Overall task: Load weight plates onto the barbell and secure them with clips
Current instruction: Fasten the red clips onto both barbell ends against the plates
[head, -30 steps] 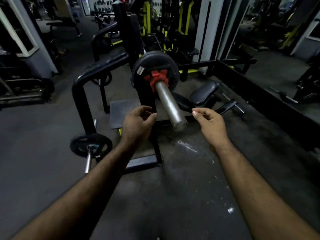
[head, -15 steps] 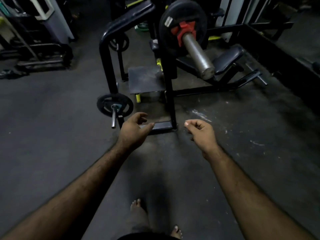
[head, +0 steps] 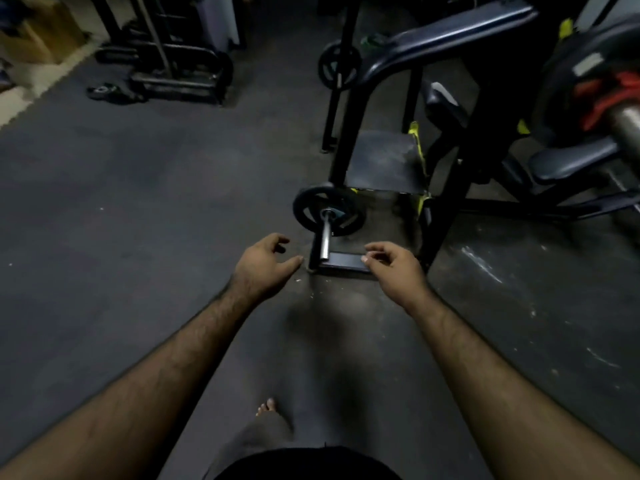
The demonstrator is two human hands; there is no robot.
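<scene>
Dark rubber gym flooring (head: pixel 104 237) spreads out under me, scuffed with pale marks on the right, with black machine frames standing at the far side. Both my hands are out in front and hold nothing: my left hand (head: pixel 265 263) hangs with fingers loosely curled and the thumb pointing right, and my right hand (head: pixel 394 265) has its fingers lightly bent, thumb and forefinger near each other but pinching nothing that I can make out. Just beyond them, low by the floor, a small weight plate (head: pixel 327 209) sits on a short steel peg (head: pixel 325 239) of the black rack frame (head: pixel 349 133), the peg's free end pointing toward me between my hands. At the far right edge the barbell sleeve (head: pixel 628 124) carries a large black plate (head: pixel 571 84) with a red clip (head: pixel 602 98) against it; that part is blurred and cut off by the frame edge. I judge that side loaded and clipped, and the small plate looks like my next pick. My bare foot (head: pixel 266 407) is directly below my reach, so if the plate slides off the peg faster than I expect, or I catch it with only one hand, it could drop on my toes. The peg's end could also jab my knuckles if I reach in carelessly. Dim light makes the plate's rim hard to judge.
</scene>
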